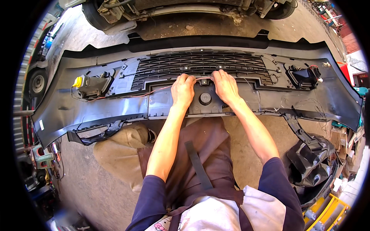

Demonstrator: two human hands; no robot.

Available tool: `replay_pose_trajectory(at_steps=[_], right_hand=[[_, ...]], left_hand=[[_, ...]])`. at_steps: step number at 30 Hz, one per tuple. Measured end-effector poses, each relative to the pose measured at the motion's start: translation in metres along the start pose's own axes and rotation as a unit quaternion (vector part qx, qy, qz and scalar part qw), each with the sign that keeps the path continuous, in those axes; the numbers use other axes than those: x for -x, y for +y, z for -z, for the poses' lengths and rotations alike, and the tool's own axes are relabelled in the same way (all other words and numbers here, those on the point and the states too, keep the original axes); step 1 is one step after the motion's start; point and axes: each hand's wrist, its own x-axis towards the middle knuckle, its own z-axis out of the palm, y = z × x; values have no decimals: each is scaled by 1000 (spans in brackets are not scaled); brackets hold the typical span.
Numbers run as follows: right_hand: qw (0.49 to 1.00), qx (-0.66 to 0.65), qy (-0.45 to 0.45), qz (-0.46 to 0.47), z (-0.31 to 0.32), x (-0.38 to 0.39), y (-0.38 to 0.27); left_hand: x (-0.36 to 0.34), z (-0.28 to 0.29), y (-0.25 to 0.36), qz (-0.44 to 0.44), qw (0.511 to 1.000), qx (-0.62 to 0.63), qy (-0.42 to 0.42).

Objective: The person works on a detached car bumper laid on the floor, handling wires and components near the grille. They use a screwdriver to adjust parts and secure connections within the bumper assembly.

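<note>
A large dark car bumper [111, 109] lies in front of me with its inner side showing. My left hand [182, 91] and my right hand [226, 87] are side by side at the lower edge of its black mesh grille [162, 69]. The fingers of both are closed on a thin reddish wire [156, 91], a short stretch of which spans between them. Leftward the wire runs along the bumper to the left fog lamp [94, 85], which has a yellow cap. Below and between my hands is a round black plug [205, 99]. My fingertips partly hide the wire.
The right fog lamp [304, 77] has loose thin wires near it. A car's front end [189, 7] stands beyond the bumper. Black plastic parts [310, 165] lie on the right, near a yellow metal frame [327, 211]. A wheel [37, 84] and tools are at the left.
</note>
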Motion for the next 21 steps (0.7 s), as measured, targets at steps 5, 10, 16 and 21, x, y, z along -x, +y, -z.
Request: replay_pose_trajectory(at_steps=[5, 10, 16, 21], right_hand=[[1000, -6, 11, -1, -1, -16, 1], [1000, 17, -2, 4, -2, -24, 2], [998, 53, -34, 3, 0, -28, -6], [996, 67, -49, -31, 5, -30, -8]], left_hand=[[-9, -1, 2, 3, 999, -11, 42], [-14, 0, 2, 44, 998, -39, 10], [-14, -6, 4, 54, 998, -36, 8], [-18, -26, 18, 45, 998, -40, 0]])
